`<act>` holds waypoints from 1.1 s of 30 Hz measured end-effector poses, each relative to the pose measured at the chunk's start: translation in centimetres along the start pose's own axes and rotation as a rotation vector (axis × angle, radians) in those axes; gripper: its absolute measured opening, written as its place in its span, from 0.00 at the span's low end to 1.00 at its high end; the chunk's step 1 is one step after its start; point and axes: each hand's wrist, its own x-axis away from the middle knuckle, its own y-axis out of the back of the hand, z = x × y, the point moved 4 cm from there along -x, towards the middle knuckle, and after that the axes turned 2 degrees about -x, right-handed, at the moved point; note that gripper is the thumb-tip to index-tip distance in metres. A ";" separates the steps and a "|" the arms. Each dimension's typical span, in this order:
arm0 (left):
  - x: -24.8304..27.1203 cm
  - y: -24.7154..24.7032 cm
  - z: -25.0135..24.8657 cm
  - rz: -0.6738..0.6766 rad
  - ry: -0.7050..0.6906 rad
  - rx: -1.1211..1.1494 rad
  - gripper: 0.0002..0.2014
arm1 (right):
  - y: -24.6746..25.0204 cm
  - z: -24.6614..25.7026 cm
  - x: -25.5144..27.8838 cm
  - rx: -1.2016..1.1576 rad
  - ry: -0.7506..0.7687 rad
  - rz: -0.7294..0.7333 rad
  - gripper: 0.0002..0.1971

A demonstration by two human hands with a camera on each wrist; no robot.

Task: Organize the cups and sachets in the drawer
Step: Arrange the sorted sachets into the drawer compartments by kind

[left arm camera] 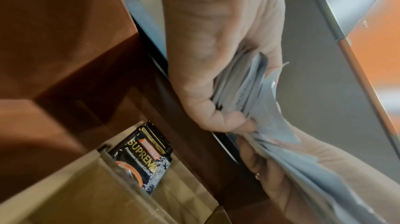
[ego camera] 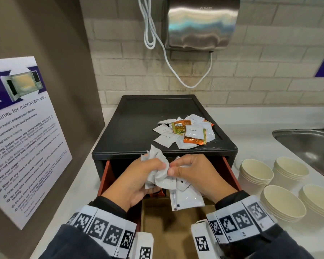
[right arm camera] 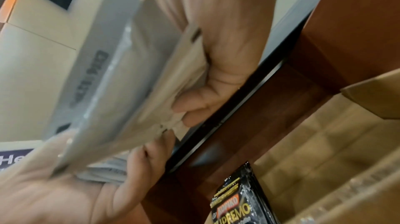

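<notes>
White sachets (ego camera: 160,172) sit bunched between both grips at frame centre, left hand (ego camera: 137,181) and right hand (ego camera: 196,175) each pinching them. Directly below, toward the lower frame, lies the open drawer (ego camera: 230,176).

Both hands raised together, left (ego camera: 138,181) and right (ego camera: 196,176) fingers curled, gripping.

Head view high above, facing forward and down over the open drawer (ego camera: 230,176), wrist views low and close inside it, looking along the fingers, both sharing the black coffee sachet (left arm camera: 147,157) at 6 o'clock.
</notes>
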 end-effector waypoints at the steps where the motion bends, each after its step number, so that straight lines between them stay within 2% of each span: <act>1: 0.1 0.0 0.0 -0.017 0.007 -0.002 0.08 | -0.1 -0.1 -0.1 0.032 -0.002 0.001 0.07; 4: 0.4 -0.5 -0.2 -0.021 0.003 0.005 0.14 | -0.5 -0.2 0.0 0.100 0.019 0.011 0.09; 6: 0.5 -0.7 -0.5 0.000 -0.031 0.041 0.22 | -0.8 -0.2 0.2 0.040 0.014 0.041 0.07; 8: 0.7 -0.8 -1.0 0.030 -0.088 0.061 0.26 | -1.0 -0.4 0.4 -0.036 -0.022 0.067 0.11; 10: 0.7 -0.8 -1.2 0.045 -0.133 0.073 0.25 | -1.0 -0.4 0.5 -0.085 -0.051 0.075 0.13; 14: 0.8 -0.9 -1.4 0.060 -0.192 0.150 0.16 | -0.7 -0.2 0.6 -0.183 -0.070 0.079 0.13; 22: 0.7 -1.0 -1.6 0.061 -0.276 0.244 0.22 | 0.2 0.0 0.4 -0.409 -0.063 -0.047 0.10; 29: 1.1 -1.7 -1.6 0.049 -0.388 0.122 0.24 | -0.2 -0.1 0.5 -0.558 -0.051 -0.088 0.09; 33: 1.2 -2.1 -1.3 0.054 -0.461 -0.163 0.22 | -0.3 -0.1 0.7 -0.431 -0.037 -0.124 0.11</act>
